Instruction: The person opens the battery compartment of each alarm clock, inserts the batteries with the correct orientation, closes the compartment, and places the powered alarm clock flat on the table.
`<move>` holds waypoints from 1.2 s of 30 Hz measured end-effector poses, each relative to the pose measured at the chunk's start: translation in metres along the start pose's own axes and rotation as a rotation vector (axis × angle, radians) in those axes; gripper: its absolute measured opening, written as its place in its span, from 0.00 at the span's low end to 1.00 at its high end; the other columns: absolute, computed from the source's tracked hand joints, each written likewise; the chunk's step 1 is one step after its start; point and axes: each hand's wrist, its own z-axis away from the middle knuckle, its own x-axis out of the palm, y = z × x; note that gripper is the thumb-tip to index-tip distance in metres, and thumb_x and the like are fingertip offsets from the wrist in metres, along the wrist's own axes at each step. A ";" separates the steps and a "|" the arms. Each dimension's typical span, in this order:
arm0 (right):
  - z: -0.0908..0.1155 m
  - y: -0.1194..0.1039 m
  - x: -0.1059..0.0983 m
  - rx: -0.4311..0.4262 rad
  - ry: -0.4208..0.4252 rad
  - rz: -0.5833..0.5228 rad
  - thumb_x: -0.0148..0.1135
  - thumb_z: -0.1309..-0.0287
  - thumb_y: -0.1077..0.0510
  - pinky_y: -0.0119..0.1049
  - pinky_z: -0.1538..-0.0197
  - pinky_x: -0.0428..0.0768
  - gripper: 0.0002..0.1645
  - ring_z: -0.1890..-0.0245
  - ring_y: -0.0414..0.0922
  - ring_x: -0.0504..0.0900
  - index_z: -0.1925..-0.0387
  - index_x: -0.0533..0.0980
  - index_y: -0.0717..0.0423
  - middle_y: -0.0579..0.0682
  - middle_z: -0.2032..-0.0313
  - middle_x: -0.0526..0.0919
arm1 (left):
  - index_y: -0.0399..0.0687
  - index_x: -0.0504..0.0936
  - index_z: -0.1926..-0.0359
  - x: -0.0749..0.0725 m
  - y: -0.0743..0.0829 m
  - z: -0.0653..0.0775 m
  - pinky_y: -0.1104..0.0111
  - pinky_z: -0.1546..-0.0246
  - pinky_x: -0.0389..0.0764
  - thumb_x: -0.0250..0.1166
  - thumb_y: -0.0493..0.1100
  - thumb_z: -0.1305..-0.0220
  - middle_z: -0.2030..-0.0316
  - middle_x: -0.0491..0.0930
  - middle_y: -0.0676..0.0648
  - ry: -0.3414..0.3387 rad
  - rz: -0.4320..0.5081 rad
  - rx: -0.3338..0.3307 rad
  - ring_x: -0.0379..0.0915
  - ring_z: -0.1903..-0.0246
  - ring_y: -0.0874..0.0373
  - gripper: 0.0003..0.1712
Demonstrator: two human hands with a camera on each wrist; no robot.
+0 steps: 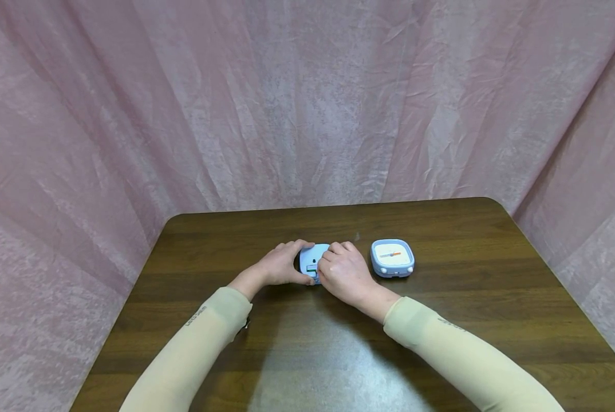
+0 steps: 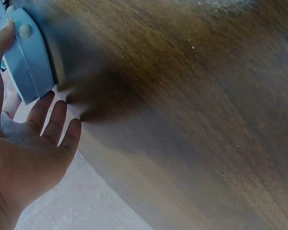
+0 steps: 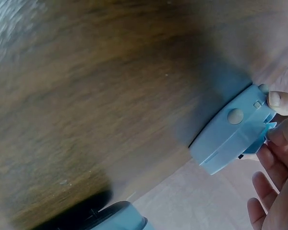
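Note:
A light-blue clock lies face down on the table, its back toward me with a small recess showing. My left hand grips it from the left, thumb on the near side by a round white foot and index finger at the far side. From the right, my right hand reaches over the clock's back with curled fingers. In the right wrist view, those fingertips pinch a small light-blue cover at the clock's back. The right hand hides part of the clock in the head view.
To the right of my right hand stands a second light-blue clock, its white face up with an orange hand. Both are on the brown wooden table. Pink curtains hang behind its far edge and along the sides.

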 end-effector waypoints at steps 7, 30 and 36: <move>0.000 0.000 0.002 -0.002 -0.011 0.009 0.71 0.47 0.57 0.45 0.56 0.73 0.08 0.62 0.47 0.79 0.78 0.82 0.49 0.44 0.72 0.85 | 0.62 0.65 0.25 0.000 0.000 -0.001 0.58 0.40 0.69 0.80 0.65 0.51 0.33 0.71 0.50 0.009 -0.010 0.006 0.65 0.38 0.51 0.55; -0.001 0.000 0.004 -0.017 0.001 0.008 0.70 0.45 0.58 0.46 0.56 0.74 0.08 0.62 0.48 0.79 0.78 0.81 0.50 0.45 0.72 0.85 | 0.62 0.66 0.25 0.001 -0.002 -0.002 0.57 0.41 0.70 0.80 0.66 0.52 0.33 0.71 0.50 0.014 -0.007 0.015 0.65 0.38 0.50 0.55; 0.000 0.001 0.004 -0.033 -0.019 0.013 0.70 0.44 0.58 0.45 0.55 0.74 0.09 0.61 0.48 0.79 0.78 0.81 0.50 0.45 0.72 0.84 | 0.62 0.65 0.25 0.000 -0.002 -0.002 0.58 0.42 0.70 0.79 0.66 0.51 0.33 0.70 0.50 0.000 -0.008 0.011 0.64 0.38 0.50 0.55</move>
